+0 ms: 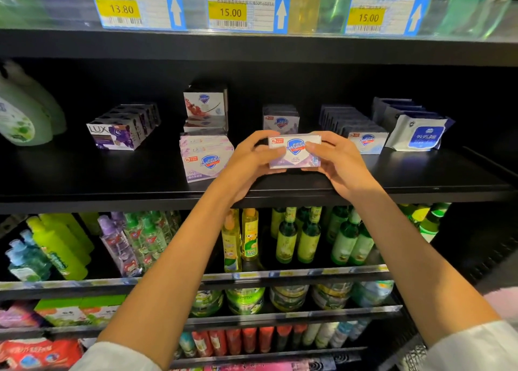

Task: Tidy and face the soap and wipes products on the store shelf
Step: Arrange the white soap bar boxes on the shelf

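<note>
Both hands grip one white-and-lilac Safeguard soap box (pixel 294 150) by its ends: left hand (pixel 252 160) at nine o'clock, right hand (pixel 336 160) at three o'clock. It is held label-forward just above the black shelf board (pixel 420 174), with a stack of matching Safeguard boxes (pixel 206 157) at its nine o'clock and a white wipes pack (pixel 417 132) toward two o'clock.

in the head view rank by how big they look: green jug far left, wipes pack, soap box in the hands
1. green jug
2. wipes pack
3. soap box, which looks close to the wipes pack in size and sits nearer the camera, so that order is unsure.
</note>
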A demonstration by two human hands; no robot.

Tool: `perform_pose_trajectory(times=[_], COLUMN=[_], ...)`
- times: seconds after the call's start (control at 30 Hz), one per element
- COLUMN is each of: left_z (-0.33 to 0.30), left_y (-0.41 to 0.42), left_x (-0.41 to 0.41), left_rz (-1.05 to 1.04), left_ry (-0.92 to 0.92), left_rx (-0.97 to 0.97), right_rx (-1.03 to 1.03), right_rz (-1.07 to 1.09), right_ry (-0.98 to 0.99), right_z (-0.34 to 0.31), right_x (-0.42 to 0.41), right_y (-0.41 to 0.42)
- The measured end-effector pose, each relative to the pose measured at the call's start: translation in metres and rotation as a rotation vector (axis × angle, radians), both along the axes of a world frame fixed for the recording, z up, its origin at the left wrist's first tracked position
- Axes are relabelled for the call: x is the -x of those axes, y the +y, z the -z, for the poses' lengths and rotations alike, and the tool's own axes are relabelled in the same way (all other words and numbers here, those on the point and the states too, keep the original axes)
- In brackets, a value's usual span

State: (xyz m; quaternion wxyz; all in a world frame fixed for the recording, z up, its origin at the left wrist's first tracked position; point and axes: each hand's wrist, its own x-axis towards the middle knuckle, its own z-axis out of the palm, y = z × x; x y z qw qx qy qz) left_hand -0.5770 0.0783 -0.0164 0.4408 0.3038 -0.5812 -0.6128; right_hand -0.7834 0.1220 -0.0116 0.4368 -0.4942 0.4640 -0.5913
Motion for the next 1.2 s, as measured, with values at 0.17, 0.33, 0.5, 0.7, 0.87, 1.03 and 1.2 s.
perform_pose_trajectory(times=[0.17, 0.33, 0.5, 0.7, 0.87, 1.03, 1.2], left_z=[-0.005, -0.003, -0.005, -0.005, -0.005, -0.005, -0.006], left_y=[0.0, 0.001, 0.001, 0.003, 0.003, 0.004, 0.004], left_x=[0.0, -0.003, -0.003, -0.003, -0.003, -0.005, -0.006], left_rz=[0.009, 0.023, 0.026, 0.033, 0.034, 0.058, 0.069], left_ry=[0.104, 0.105, 0.138, 0.121, 0.105, 0.137, 0.126], left_rx=[-0.089, -0.072, -0.117, -0.09, -0.102, -0.131, -0.141], right_rx=[0.042, 0.057, 0.024, 0.027, 0.076, 0.125, 0.133], right_rz=[-0.007, -0.029, -0.055, -0.032, -0.05, -0.061, -0.1], right_ry=[0.021, 0.035, 0.056, 0.046, 0.016, -0.03, -0.013], right_z=[0.002, 0.001, -0.001, -0.003, 0.0, 0.003, 0.005], right_x=[0.0, 0.0, -0.005, -0.008, -0.002, 0.001, 0.003], right_y=[0.002, 0.003, 0.003, 0.005, 0.006, 0.005, 0.002])
